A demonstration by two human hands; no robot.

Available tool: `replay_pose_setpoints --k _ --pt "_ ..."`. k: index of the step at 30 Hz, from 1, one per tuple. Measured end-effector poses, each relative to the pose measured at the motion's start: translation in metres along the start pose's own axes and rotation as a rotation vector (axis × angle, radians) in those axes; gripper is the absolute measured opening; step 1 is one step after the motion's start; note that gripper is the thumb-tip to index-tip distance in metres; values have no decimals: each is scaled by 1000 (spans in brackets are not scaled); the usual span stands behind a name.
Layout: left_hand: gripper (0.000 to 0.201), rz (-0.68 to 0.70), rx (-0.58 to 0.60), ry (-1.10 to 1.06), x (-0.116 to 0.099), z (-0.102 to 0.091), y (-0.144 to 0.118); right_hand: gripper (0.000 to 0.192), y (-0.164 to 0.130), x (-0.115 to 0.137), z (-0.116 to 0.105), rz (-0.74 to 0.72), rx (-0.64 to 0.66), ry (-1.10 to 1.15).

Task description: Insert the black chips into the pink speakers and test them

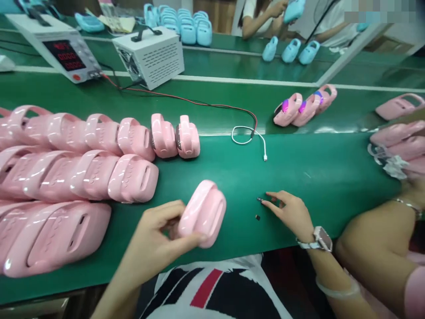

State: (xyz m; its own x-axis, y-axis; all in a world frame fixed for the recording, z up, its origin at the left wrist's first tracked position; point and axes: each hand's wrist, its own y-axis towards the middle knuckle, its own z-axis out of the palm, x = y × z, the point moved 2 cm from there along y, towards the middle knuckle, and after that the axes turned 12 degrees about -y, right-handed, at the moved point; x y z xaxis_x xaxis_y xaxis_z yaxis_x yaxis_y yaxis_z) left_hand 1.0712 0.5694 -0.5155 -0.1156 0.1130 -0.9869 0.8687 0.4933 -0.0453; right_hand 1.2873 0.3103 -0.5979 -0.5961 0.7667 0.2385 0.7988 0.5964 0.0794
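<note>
plainly, green bench (318, 173), person opposite (256, 25), left hand (161, 241) gripping pink device (201, 215), right hand (294, 215) grip unclear

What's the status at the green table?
Left hand holding pink device. Right hand at small dark piece, grip unclear. Second dark piece nearby; white cable lying beyond.

You've got a glossy green bench (299, 166) under your L hand (159, 239) & R hand (294, 215), white stripe (249, 82) across it fwd of both. Brown panels (212, 17) in bkgd, farther fwd; pale bar (350, 55) slants up fwd-R of R hand.
</note>
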Motion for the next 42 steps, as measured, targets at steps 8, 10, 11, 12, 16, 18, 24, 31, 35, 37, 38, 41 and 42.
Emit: replay_pose_setpoints --k 8,10,11,12,16,18,24,31,35,37,38,41,42 --pt "45 52 85 191 18 66 32 39 -25 9 27 91 -291 82" --pt "41 27 116 179 20 64 29 31 -27 10 30 104 -300 125" --pt "38 21 140 163 20 63 29 27 -27 11 30 112 -298 153" --pt "36 25 156 141 20 61 30 25 -27 11 31 120 -290 183" --pt "33 48 -36 1 31 50 47 19 -22 10 28 184 -209 255" --pt "24 16 -125 -67 43 50 59 18 -20 11 23 229 -182 282" --pt "47 -68 218 -92 63 70 79 22 -16 46 4 398 98 913" --pt "47 -146 208 -182 63 75 75 19 -1 92 12 395 255 1252" --pt "47 -140 200 -195 63 77 74 17 0 92 12 355 309 1232" --pt "47 -130 198 -192 62 77 74 18 2 92 10 330 314 1213" --pt "47 -122 199 -186 62 77 74 19 4 91 11 316 313 1204" --pt "46 -105 201 -179 60 77 76 30 11 91 15 276 359 1270" --pt "46 -106 205 -182 60 77 76 35 13 90 17 268 385 1318"
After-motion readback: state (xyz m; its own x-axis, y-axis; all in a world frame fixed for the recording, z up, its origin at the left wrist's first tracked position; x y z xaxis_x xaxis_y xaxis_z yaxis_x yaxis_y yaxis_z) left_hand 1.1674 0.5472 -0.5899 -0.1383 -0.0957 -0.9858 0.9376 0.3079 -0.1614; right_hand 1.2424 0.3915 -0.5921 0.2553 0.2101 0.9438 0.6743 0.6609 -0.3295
